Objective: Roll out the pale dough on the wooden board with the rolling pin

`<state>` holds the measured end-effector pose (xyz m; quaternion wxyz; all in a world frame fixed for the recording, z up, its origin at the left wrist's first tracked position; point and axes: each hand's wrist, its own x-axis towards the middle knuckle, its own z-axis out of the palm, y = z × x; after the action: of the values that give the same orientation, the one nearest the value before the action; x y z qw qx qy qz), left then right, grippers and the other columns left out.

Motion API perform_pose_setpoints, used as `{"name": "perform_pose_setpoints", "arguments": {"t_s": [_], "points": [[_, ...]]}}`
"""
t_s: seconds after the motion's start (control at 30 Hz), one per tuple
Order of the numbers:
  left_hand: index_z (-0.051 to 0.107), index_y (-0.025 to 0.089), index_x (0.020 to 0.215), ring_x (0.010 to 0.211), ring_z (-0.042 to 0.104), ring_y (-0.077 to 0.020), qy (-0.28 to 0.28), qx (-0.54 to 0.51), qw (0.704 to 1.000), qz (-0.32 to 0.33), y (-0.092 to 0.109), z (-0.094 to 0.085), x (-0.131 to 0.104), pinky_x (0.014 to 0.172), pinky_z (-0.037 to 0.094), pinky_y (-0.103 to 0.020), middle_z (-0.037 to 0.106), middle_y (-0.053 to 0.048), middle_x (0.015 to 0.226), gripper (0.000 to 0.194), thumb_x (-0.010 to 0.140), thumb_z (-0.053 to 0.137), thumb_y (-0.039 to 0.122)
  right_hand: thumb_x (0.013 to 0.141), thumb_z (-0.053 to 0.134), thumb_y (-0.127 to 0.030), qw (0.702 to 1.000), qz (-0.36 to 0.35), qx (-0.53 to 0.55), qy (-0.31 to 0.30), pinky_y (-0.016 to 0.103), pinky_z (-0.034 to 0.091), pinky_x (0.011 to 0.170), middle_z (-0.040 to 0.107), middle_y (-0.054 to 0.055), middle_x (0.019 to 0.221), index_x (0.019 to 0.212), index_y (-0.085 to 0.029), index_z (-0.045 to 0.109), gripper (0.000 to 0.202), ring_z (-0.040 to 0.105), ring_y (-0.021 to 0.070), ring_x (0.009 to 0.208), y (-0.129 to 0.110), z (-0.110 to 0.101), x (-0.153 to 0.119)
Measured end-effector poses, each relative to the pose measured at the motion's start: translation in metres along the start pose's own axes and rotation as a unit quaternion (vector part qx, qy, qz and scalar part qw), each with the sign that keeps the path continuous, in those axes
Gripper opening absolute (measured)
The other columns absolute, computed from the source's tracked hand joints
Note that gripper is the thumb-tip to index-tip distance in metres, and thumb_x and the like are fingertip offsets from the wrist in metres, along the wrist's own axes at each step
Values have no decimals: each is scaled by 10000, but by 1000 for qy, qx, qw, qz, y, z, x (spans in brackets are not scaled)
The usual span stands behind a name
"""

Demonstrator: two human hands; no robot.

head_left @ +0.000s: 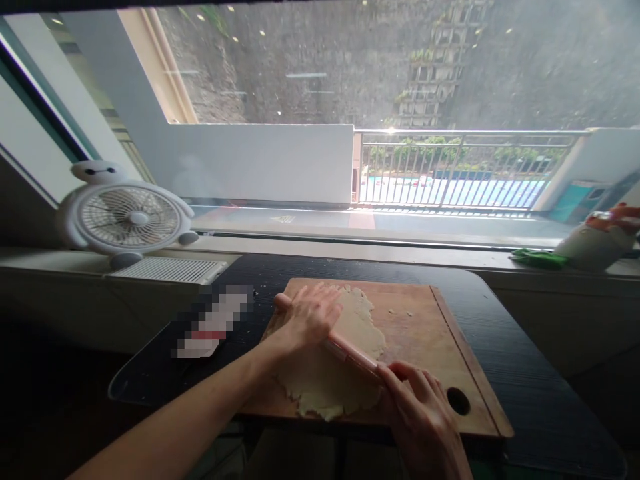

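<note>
Board: one wooden board point(420, 340), bearing one sheet of dough point(330, 393) and two small dough crumbs point(401, 313) apart from it; one round hole point(459, 401) near its right near corner.
Dough: flat, ragged-edged, on the left part of the board, under the pin.
Pin: one pink pin point(354, 353), lying slantwise across the dough, its far end poking out beyond the left hand.
Left hand: one left hand point(313, 313), laid over the pin's far part, fingers stretched out rather than wrapped round it.
Right hand: one right hand point(423, 403), fingers curled in a grasp on the pin's near end.
Table: one black table point(500, 327), under the board; one pixelated item point(215, 323) left of the board, too blurred to name.
Sill: one white fan point(133, 220) at left; one green cloth point(540, 258) at right, beside one white object point(590, 245); whether that holds anything, I cannot tell.
</note>
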<state>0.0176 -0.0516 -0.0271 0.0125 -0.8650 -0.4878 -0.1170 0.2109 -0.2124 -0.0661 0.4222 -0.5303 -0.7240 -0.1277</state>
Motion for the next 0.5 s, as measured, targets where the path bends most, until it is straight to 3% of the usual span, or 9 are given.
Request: {"name": "perform_pose_setpoints", "arguments": {"t_s": [0.13,0.23,0.33,0.5], "points": [[444,252,1325,1352,258,-225,29,33,999,27,-9,-12,-59,1107,158,-472,391,-25,1425,457,927,262,386,865,459,-204,999,-22,23,-5,303,454,727,590,53,977,1203,-282,560,361,562,162,827,-20,8,-9],[383,237,1366,1353,259,-224,25,40,999,24,-11,-16,-73,1106,164,-475,342,-44,1451,483,923,277,399,874,441,-218,999,-31,27,-6,304,453,735,596,45,954,1196,-278,560,349,566,159,811,-24,11,-9],[412,250,1346,1355,253,-225,17,32,999,23,-7,-12,-54,1102,166,-481,365,-39,1440,477,926,258,415,887,433,-256,999,-28,25,-10,323,445,761,615,55,956,1168,-238,573,314,576,169,833,-16,10,-3],[432,278,1319,1312,333,-232,-41,-16,999,-31,6,2,25,1074,230,-464,444,-14,1391,529,900,228,531,896,460,-293,998,11,-32,-52,325,436,774,631,55,998,1139,-220,589,284,581,179,877,10,-3,10]]}}
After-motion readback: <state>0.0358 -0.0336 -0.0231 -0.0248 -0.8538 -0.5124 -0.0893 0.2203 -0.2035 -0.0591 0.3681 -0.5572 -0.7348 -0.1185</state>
